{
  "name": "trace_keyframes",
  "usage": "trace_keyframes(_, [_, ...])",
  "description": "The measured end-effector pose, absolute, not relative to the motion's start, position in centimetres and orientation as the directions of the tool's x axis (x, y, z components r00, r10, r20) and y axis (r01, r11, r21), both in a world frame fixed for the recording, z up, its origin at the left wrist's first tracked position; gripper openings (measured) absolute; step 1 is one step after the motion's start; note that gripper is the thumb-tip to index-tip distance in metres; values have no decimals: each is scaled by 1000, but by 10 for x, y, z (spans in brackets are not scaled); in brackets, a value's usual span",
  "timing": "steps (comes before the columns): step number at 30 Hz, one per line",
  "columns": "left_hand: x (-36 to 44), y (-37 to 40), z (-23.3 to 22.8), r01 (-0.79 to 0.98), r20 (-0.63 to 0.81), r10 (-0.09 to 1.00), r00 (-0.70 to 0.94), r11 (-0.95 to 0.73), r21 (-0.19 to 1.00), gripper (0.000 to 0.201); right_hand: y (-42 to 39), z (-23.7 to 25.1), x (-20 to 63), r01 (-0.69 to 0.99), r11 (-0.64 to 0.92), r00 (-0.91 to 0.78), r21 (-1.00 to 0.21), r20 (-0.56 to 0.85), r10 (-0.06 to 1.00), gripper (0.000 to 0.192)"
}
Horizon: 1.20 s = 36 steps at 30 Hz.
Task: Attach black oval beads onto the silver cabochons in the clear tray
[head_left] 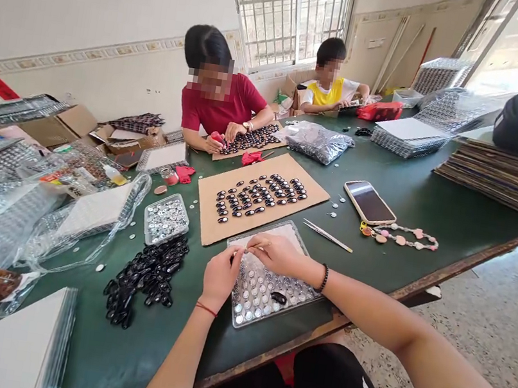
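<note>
My left hand (221, 274) and my right hand (274, 253) meet above a clear plastic tray (282, 310). Fingertips of both hands are pinched together around something small, mostly hidden by them. Round silvery pieces sit in rows in the tray, and one black oval piece (278, 297) lies on top of them. Left of my hands are a heap of black oval pieces (147, 274) and a plastic box (165, 240) full of small silvery discs. Beyond the tray, a cardboard sheet (214, 234) carries rows of black ovals with pale centres. Tweezers (328, 235) rest to the right.
A phone (369, 203) with a beaded strap (403, 236) lies on the green table (404, 267). Across sits a person in red (226, 108) handling similar pieces; another person (327, 91) sits farther back. Stacked trays (12, 345) and plastic bags crowd the left; flat sheets (495, 174) are piled right.
</note>
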<state>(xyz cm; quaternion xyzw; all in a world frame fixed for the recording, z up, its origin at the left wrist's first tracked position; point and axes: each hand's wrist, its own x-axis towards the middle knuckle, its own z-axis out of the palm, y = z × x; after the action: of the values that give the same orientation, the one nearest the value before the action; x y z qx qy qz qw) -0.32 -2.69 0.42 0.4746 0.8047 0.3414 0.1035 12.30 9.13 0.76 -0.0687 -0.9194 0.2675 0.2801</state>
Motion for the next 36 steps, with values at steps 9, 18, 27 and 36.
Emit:
trace_keyframes(9, [-2, -23, 4, 642, 170, 790, -588, 328, 693, 26, 91, 6, 123, -17, 799, -796, -601, 491, 353, 22])
trace_keyframes(18, [-1, -21, 3, 40, -65, 744, -665, 122, 992, 29, 93, 14, 124, -71, 417, -675, -906, 352, 649, 30])
trace_keyframes(27, [3, -20, 1, 27, -70, 791, -608, 109, 994, 34, 86, 13, 121, -189, 140, -723, -972, 234, 650, 29])
trace_keyframes(36, [-16, -28, 7, -178, -227, 878, -421, 165, 970, 33, 96, 11, 124, -310, 80, -610, -947, 263, 747, 28])
